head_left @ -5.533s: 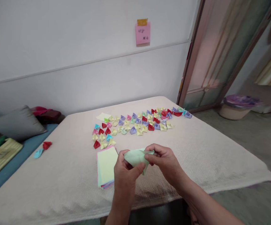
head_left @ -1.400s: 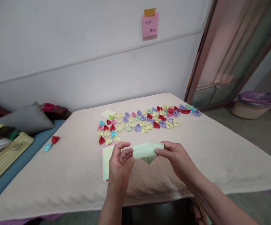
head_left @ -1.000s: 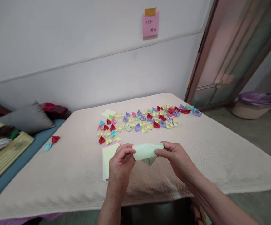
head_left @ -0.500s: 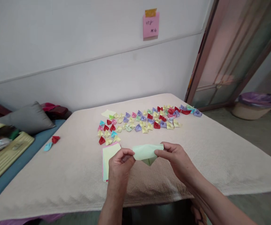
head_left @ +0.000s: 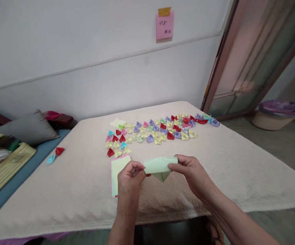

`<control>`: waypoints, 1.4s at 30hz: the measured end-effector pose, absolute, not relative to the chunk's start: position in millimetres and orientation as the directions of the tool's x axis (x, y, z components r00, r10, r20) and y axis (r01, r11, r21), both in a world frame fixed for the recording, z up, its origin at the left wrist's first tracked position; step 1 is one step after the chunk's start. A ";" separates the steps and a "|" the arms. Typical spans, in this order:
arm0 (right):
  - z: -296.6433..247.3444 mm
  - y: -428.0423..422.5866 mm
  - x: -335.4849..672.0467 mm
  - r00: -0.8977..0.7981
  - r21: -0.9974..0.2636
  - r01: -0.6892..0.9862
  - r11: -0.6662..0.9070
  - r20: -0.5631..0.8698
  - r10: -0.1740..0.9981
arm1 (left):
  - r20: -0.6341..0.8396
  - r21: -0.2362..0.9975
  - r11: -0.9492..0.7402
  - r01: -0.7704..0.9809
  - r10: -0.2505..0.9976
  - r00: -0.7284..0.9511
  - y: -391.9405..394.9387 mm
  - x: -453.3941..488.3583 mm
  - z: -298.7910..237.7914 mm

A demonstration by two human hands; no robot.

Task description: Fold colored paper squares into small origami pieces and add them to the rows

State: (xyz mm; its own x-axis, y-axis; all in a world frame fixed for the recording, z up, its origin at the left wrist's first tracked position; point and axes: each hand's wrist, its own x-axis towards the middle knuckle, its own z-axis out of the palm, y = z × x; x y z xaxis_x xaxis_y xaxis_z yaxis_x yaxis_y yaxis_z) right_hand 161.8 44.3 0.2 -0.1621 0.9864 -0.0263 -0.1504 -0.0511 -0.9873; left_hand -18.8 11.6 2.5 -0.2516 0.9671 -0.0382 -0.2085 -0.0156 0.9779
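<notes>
Green paper (head_left: pixel 160 165) between both hands (head_left: pixel 130 177)

White wall (head_left: pixel 86 44) behind; brown-framed door (head_left: pixel 249 61) on the right; grey floor (head_left: pixel 285 146) below.

We see a pale-green folded paper sheet (head_left: pixel 160 165) above a cream textured cloth (head_left: pixel 226 160), left hand (head_left: pixel 131 175) pinching one end, right hand (head_left: pixel 189 166) the other; triangular flap pointing down. Pastel rectangular paper stack (head_left: pixel 117 166) partly behind left hand. Beyond: many small multicoloured folded-paper boats (head_left: pixel 156 129).
</notes>
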 end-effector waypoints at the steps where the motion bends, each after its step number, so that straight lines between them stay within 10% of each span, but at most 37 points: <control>1: 0.2 44.0 161.5 -0.162 -0.987 -0.149 -0.052 -0.028 0.986 | -0.043 0.976 -0.016 -0.218 0.965 -0.259 11.1 -17.9 2.8; 19: -2.7 41.9 159.7 -0.121 -0.986 -0.158 -0.046 -0.027 0.992 | -0.129 0.934 -0.019 -0.356 0.912 -0.389 13.1 -3.5 10.8; 32: 2.7 41.5 158.3 -0.134 -0.979 -0.189 -0.071 -0.046 0.990 | -0.149 0.897 0.063 -0.438 0.975 -0.164 10.9 9.8 3.0; 42: 1.6 41.5 159.2 -0.178 -0.962 -0.258 -0.087 -0.041 0.983 | -0.103 0.969 0.063 -0.237 0.982 -0.160 11.5 -0.5 0.5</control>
State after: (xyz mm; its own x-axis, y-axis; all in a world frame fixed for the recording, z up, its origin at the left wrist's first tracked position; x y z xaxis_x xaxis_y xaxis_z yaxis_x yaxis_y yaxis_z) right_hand 159.2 41.5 1.6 -0.1780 0.9832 -0.0413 -0.2578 -0.0871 -0.9623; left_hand -0.5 11.5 0.5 -0.1598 0.9818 -0.1027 -0.2373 0.0627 0.9694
